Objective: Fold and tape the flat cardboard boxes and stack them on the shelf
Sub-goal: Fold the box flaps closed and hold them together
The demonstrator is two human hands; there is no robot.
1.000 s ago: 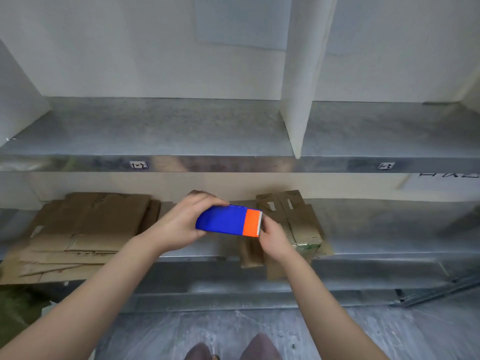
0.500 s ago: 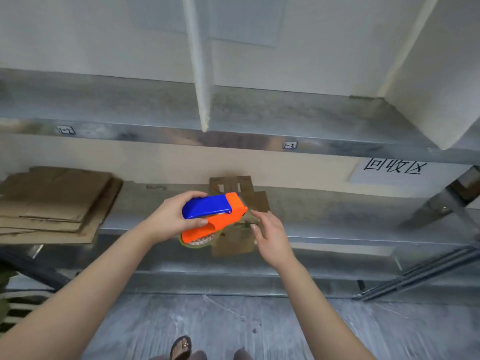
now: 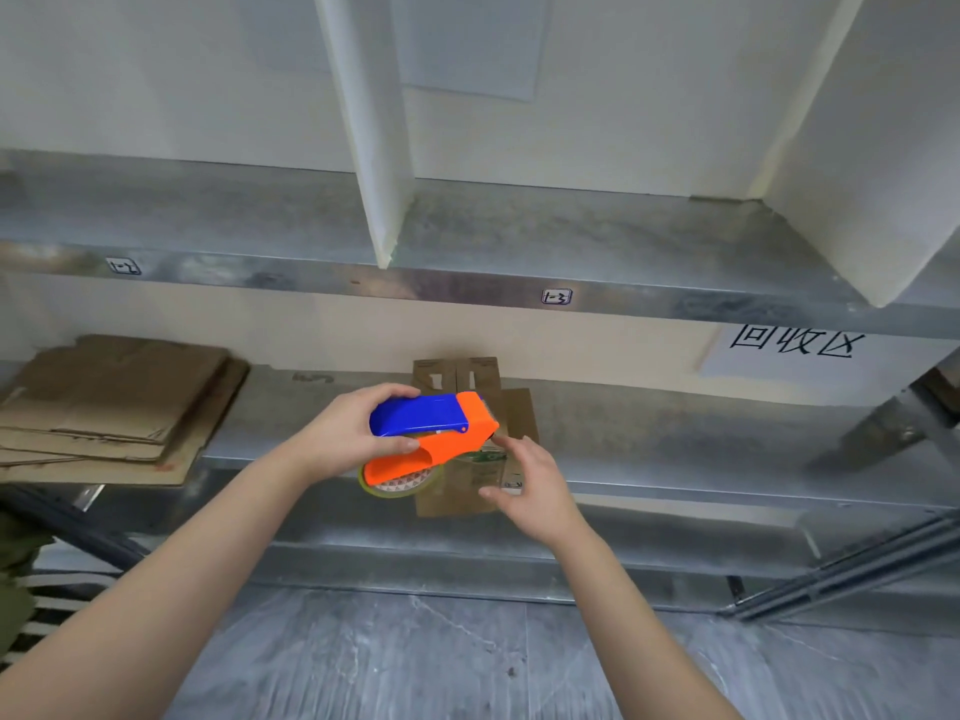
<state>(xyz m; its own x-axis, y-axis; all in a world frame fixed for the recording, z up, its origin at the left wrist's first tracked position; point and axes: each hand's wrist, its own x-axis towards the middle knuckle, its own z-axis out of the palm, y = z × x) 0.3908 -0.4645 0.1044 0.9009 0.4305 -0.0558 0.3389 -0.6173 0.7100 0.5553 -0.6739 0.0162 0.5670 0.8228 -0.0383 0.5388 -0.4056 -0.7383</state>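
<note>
- The left hand [image 3: 353, 439] grips a tape dispenser [image 3: 431, 428]: the fingers curl over its blue top and the thumb presses underneath.
- The dispenser's orange nose points away from the left fingers, toward the right hand [image 3: 530, 485].
- A tape roll [image 3: 400, 483] with a small red print, too fine to read, hangs in the orange frame just below the left thumb.
- The right hand is relaxed and holds nothing, its fingers loosely spread. The forefinger tip is right by the orange nose; whether it touches cannot be told.
- Behind both sets of fingers, a small flat box [image 3: 519, 413] lies on the metal shelf [image 3: 675, 449]. Its printed label is too small to read.
- Well out past the left wrist, a stack of flat cardboard [image 3: 114, 402] lies on the same shelf.
- Above the fingers, the upper shelf's front edge carries small tags reading "1-2" [image 3: 123, 266] and "1-3" [image 3: 556, 296].
- Up and out beyond the right fingers, a white paper sign [image 3: 795, 345] reads "回收区".
- A white divider [image 3: 374, 122] stands on the upper shelf.
</note>
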